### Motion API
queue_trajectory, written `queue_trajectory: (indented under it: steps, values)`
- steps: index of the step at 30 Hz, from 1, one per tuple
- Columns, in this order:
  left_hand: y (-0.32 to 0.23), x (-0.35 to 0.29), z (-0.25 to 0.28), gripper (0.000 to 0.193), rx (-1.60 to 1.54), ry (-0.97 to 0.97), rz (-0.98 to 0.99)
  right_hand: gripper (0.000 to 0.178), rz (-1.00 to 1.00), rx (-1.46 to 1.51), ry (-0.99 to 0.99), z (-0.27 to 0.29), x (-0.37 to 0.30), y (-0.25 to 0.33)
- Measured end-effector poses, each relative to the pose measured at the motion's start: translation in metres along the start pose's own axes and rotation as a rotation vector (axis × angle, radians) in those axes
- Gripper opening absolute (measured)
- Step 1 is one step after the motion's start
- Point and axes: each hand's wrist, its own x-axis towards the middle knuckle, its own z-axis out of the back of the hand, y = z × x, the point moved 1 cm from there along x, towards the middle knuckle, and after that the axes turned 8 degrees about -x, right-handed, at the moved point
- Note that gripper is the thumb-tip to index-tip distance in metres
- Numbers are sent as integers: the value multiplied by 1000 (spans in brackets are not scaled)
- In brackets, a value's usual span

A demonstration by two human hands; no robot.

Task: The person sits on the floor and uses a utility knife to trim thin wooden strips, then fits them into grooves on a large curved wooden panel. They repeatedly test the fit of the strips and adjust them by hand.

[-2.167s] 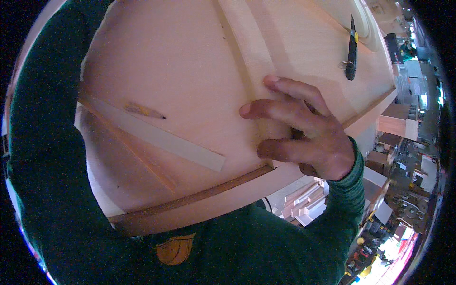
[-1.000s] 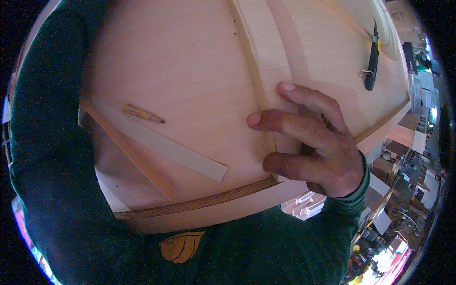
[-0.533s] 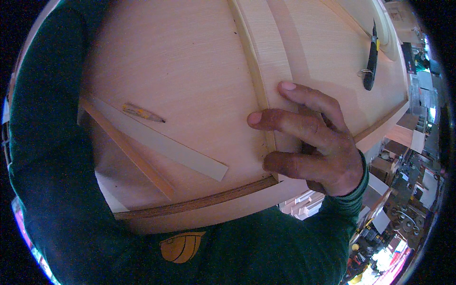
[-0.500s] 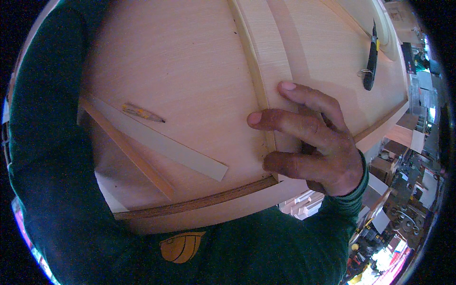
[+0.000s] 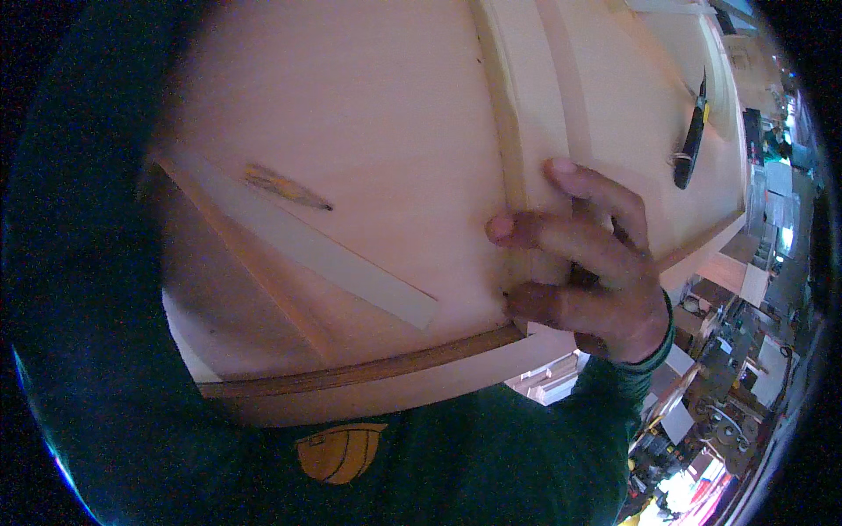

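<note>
My right hand (image 5: pixel 605 263) rests palm down over a pale wooden strip (image 5: pixel 500 105) that runs across a light wood panel (image 5: pixel 377 114). Its fingers are spread, their tips touching the strip and the surface beside it; it does not close round anything. Left of the hand lie a short, worn yellow pencil (image 5: pixel 288 187) and a flat pale slat (image 5: pixel 324 254). A thin brown wood strip (image 5: pixel 246 263) stands at an angle beside the slat. My left arm, in a dark green sleeve (image 5: pixel 79 219), fills the left side; its hand is out of sight.
A black utility knife (image 5: pixel 691 145) with its blade out lies at the panel's far right. Raised wooden edging (image 5: pixel 377 364) borders the near side, close to my body. Past the right edge is a cluttered workshop area with tools and boxes (image 5: pixel 710 412).
The view has shifted slightly, so the panel, pencil, slat and strip appear farther right. My right hand stays on the strip with its fingers spread.
</note>
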Motion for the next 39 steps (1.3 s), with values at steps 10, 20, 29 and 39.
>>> queue_trajectory:
  steps: [10,20,29,39]
  values:
    - [6,2,-2,173,169,-87,204,28,93,16,4,9,-2,-1]
    - [15,8,-1,179,148,-55,288,31,142,-12,-9,11,-6,-1]
    - [7,8,1,178,147,-28,273,26,144,-37,-16,6,-13,-3]
    - [25,13,1,156,-78,1,97,23,99,-155,-71,-3,-15,1]
